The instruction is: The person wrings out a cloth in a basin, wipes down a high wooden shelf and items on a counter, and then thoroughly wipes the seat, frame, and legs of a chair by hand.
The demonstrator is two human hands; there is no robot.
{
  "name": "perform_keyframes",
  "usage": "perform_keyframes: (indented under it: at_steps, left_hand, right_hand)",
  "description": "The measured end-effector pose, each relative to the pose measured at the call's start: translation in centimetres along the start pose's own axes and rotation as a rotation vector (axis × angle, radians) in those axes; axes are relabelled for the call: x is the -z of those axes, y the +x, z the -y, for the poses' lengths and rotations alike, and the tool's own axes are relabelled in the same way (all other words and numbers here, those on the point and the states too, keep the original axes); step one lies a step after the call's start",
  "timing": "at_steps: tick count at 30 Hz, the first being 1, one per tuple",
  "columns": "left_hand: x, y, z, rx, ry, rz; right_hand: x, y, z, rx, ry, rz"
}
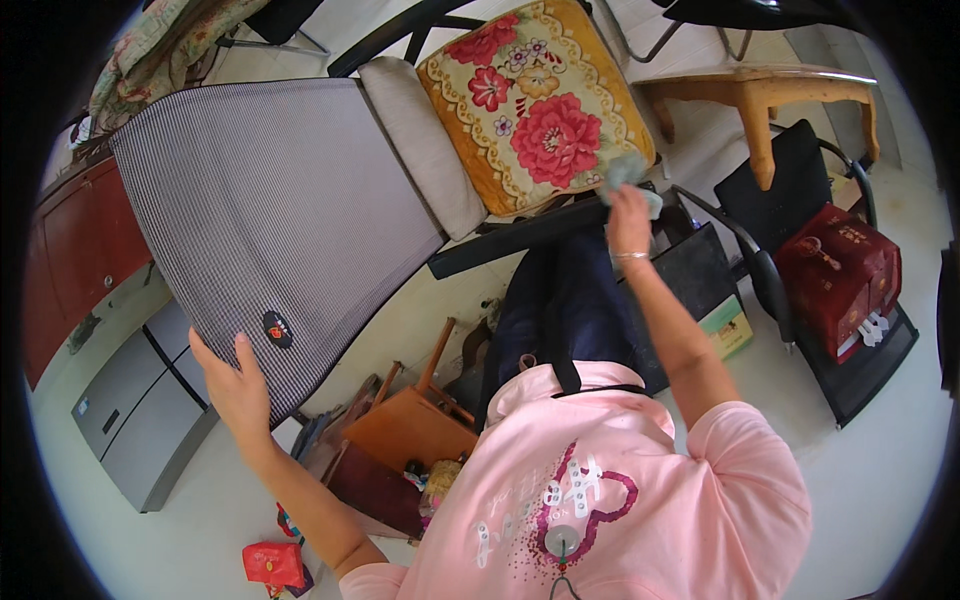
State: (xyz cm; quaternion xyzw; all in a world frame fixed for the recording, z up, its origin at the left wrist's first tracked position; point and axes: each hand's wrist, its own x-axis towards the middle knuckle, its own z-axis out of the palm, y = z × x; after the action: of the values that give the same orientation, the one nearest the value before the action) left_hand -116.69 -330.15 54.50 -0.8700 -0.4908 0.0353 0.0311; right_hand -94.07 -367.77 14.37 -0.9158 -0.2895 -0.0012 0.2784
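An armchair stands before me, with a grey mesh backrest (277, 180), a beige pad (424, 142) and a yellow floral seat cushion (536, 105). My left hand (238, 386) rests on the upper edge of the backrest, thumb in front, close to a dark oval badge (278, 329). In my right hand (630, 225) is a pale green cloth (626, 172), held at the front corner of the cushion by the end of the black armrest (517, 236). The palm side of the right hand is hidden.
To the right, a black chair (772, 169) carries a dark red bag (836, 277). Beyond it stands a wooden table (750, 90). A black box (686, 277) is beside my legs. At left are a red cabinet (90, 262) and a grey refrigerator (142, 405). A wooden stool (397, 427) stands below the backrest.
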Motion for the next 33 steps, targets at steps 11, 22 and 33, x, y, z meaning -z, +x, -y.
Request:
perform_keyframes:
  at_steps: [11,22,33]
  left_hand:
    - [-0.6,0.4,0.4,-0.033,0.012,-0.051]
    - [-0.6,0.2,0.1,0.016,0.067,-0.039]
    - [-0.5,-0.1,-0.2,-0.040,0.040,-0.071]
  right_hand:
    - [-5.8,-5.1,7.3,0.314,0.272,0.326]
    - [-5.1,-2.5,7.3,-0.005,0.222,0.130]
    - [-3.2,-0.6,0.4,0.074,-0.094,0.120]
